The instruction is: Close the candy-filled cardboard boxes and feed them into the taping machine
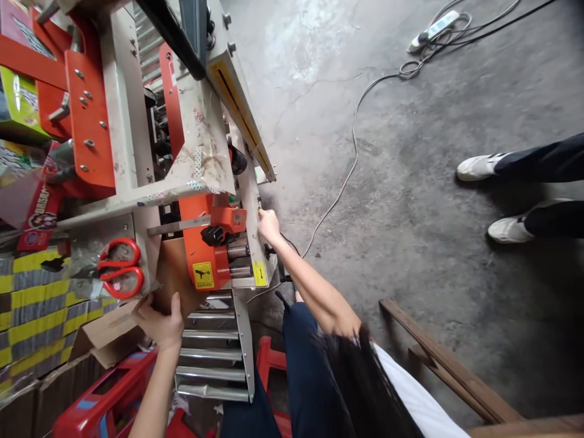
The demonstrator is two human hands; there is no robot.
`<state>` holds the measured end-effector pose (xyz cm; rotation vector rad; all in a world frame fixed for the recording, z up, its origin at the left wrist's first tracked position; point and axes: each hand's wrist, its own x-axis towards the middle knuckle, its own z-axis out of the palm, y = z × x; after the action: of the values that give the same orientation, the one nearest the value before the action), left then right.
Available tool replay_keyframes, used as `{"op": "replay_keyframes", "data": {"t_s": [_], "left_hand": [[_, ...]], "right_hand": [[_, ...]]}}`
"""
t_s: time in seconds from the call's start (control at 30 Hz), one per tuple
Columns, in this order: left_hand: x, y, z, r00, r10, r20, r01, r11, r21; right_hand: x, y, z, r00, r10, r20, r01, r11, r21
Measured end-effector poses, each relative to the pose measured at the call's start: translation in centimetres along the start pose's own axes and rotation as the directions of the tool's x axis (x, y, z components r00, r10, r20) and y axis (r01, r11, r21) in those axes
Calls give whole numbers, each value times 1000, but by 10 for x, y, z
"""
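My left hand (pixel 159 319) is at the near end of a brown cardboard box (pixel 176 274) in the machine, its thumb on the box and its fingers bent around the edge. The box lies between an orange side plate (pixel 201 255) with a yellow danger label and a white metal plate. My right hand (pixel 269 226) reaches to the outer side of the machine's frame (pixel 250 207), with its fingers curled against it. What those fingertips touch is hidden. Red-handled scissors (pixel 121 267) lie on the machine beside my left hand, blades partly under clear plastic.
A roller conveyor (pixel 212 353) extends towards me, near a red plastic stool (pixel 104 395). Yellow-and-grey stacked packs (pixel 36 316) are at the left. A cable with a power strip (pixel 435 30) crosses the floor. Another person's shoes (pixel 479 167) and a wooden frame (pixel 447 359) are at the right.
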<state>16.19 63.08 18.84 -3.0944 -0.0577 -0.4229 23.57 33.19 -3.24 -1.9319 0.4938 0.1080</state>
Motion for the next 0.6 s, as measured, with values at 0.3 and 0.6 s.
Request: {"op": "replay_keyframes", "data": {"t_s": [0.3,0.6], "left_hand": [[-14,3,-3,997,-43,-57,37,995,-96],[-214,-10,-25,785,214,581,-220,974,-62]], "right_hand": [[-47,89,-99,921,390,7,-390,921,7],[-265,191,-97,657,751,-60,-739,658,147]]}}
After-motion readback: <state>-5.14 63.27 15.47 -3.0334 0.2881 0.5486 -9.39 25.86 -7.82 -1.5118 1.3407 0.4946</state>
